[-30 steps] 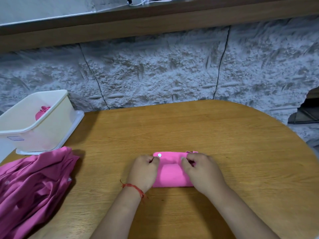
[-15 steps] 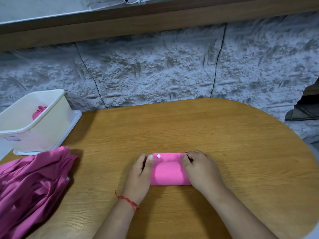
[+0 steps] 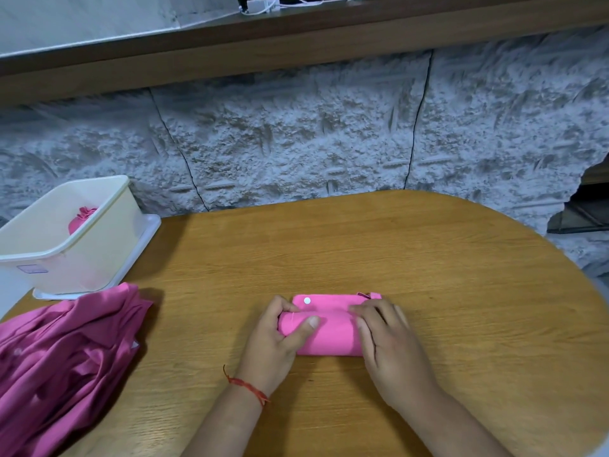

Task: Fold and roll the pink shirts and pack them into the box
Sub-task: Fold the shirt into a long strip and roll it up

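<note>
A bright pink shirt [image 3: 333, 328], rolled into a short bundle with a white button on top, lies on the wooden table [image 3: 428, 275] near its front middle. My left hand [image 3: 280, 338] grips the roll's left end, thumb on top and fingers curled round behind. My right hand [image 3: 385, 341] lies over the right end with its fingers bent onto the cloth. A cream plastic box [image 3: 75, 245] stands at the far left, and a rolled pink shirt [image 3: 80, 217] shows inside it. A heap of unfolded darker pink shirts [image 3: 62, 361] lies at the near left.
The box stands on a white lid [image 3: 145, 239] at the table's left edge. A rough grey stone wall [image 3: 296, 143] runs behind the table, with a dark wooden ledge [image 3: 296, 37] above it. The table's rounded edge curves away on the right.
My left hand has closed round the roll's left end, its thumb now on top. My right hand has spread over the right end. The roll looks tighter.
</note>
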A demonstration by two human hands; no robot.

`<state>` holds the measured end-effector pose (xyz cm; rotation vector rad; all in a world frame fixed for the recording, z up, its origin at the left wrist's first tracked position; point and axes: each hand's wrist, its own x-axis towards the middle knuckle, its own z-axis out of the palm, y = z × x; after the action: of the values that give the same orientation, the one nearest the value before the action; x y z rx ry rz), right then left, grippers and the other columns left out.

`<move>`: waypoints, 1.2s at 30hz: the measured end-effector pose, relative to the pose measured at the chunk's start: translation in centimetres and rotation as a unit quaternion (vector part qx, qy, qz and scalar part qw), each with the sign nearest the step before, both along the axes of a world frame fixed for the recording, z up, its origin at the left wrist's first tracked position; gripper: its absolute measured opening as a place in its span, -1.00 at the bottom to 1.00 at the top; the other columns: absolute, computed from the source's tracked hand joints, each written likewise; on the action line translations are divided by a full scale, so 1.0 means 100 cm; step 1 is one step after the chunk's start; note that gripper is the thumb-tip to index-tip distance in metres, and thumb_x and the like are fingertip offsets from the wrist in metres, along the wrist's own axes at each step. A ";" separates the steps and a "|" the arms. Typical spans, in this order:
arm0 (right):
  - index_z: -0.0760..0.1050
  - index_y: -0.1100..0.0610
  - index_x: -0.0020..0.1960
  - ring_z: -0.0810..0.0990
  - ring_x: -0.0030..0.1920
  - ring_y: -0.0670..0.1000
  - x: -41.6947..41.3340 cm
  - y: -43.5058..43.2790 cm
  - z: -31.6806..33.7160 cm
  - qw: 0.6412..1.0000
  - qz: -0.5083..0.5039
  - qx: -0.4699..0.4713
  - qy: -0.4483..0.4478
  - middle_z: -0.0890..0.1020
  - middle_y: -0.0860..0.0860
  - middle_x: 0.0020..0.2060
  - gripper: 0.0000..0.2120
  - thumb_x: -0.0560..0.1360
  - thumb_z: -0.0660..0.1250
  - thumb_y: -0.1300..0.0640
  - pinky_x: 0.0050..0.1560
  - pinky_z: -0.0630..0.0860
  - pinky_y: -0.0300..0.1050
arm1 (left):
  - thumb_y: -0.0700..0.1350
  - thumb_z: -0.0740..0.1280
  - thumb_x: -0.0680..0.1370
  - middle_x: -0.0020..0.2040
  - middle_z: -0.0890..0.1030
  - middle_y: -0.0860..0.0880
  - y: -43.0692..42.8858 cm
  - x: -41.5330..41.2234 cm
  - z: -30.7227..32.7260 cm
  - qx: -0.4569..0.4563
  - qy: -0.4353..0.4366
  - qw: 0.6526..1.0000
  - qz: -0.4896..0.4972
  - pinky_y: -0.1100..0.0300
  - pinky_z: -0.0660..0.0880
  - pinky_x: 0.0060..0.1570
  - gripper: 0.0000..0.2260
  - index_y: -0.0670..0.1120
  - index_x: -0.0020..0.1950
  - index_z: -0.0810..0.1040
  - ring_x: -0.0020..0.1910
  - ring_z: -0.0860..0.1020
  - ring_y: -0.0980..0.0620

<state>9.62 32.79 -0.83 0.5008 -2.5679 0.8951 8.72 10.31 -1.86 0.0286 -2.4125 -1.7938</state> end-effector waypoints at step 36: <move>0.52 -0.15 0.12 0.60 0.04 -0.02 -0.089 0.013 0.027 0.960 -0.020 -0.102 -0.261 0.56 -0.16 0.05 -0.70 0.60 0.24 -0.34 -0.10 0.56 -0.05 | 0.32 0.40 0.50 0.37 0.49 0.00 0.045 -0.091 0.063 -0.660 0.082 0.721 -0.194 0.00 0.35 0.36 -0.33 -0.02 0.47 0.34 0.34 0.44 -0.04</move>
<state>0.74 34.05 1.85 0.1604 -2.8762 1.4157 -0.42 14.82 4.48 -0.7558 -3.0270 0.2668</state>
